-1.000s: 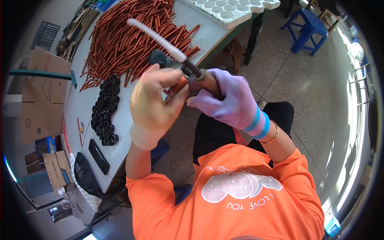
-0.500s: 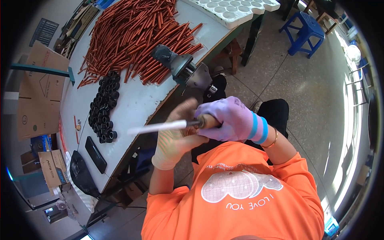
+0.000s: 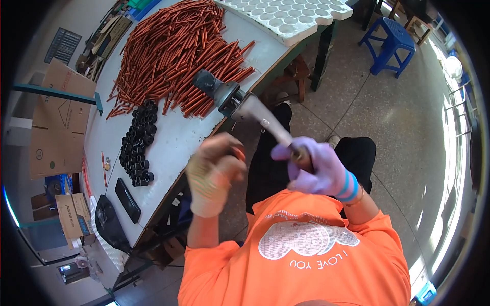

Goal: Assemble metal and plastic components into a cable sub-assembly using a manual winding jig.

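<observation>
My gloved right hand (image 3: 322, 172) is closed round the wooden handle (image 3: 303, 160) of a tool with a long metal blade (image 3: 275, 128). The blade is smeared by motion and points up-left toward a grey bench vise (image 3: 224, 96) at the table edge; I cannot tell whether they touch. To the left, my left hand (image 3: 212, 168), in a pale striped glove with bare fingertips, pinches a small orange-red piece (image 3: 238, 153). Its fingers hide most of that piece. Beyond the vise lies a large heap of thin copper-coloured rods (image 3: 171, 56).
Black rings (image 3: 137, 145) lie clustered on the white table (image 3: 171, 148), near a black phone (image 3: 127, 200) and a dark pouch-like thing (image 3: 108, 224). A white tray with round pockets (image 3: 286, 20) occupies the far corner. A blue stool (image 3: 390, 43) stands on the floor at right.
My hands have moved apart, the right one down and to the right. The tool's blade has swung from pointing left to pointing up-left at the vise.
</observation>
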`<state>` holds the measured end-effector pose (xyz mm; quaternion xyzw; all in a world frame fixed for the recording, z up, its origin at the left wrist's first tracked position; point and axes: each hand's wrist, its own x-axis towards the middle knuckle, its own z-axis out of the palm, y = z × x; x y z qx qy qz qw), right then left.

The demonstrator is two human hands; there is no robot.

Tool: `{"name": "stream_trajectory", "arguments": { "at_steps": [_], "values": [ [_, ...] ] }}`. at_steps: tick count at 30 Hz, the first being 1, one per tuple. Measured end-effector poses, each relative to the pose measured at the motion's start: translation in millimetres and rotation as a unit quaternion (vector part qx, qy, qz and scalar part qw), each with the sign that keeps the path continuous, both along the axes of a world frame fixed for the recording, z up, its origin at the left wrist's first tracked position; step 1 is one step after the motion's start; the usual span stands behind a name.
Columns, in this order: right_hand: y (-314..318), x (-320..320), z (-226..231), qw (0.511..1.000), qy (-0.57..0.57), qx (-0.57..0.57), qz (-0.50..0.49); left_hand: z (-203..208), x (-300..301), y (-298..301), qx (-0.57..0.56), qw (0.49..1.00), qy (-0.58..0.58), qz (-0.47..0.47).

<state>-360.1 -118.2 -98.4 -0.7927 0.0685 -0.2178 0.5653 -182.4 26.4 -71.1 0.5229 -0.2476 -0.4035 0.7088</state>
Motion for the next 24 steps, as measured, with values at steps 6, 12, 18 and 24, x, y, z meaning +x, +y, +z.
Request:
{"name": "stream_trajectory", "arguments": {
  "at_steps": [6, 12, 18, 24],
  "values": [
    [14.9, -14.3, -50.7, 0.857, 0.315, 0.407, 0.014, 16.0, 32.0, -38.9, 0.002, 0.937, -0.325, 0.132],
    [14.7, -17.3, -34.1, 0.94, 0.091, 0.328, -0.022, 24.6, 29.1, -56.0, 0.074, 0.835, -0.538, 0.091],
    [-43.1, -8.7, -63.3, 0.855, 0.203, 0.47, -0.083, 23.1, 36.4, -61.1, 0.047, 0.74, -0.666, 0.079],
    [-21.3, -14.3, -47.5, 0.953, 0.194, 0.203, -0.114, 29.3, 39.4, -56.6, 0.069, 0.752, -0.653, 0.054]
  ]
}}
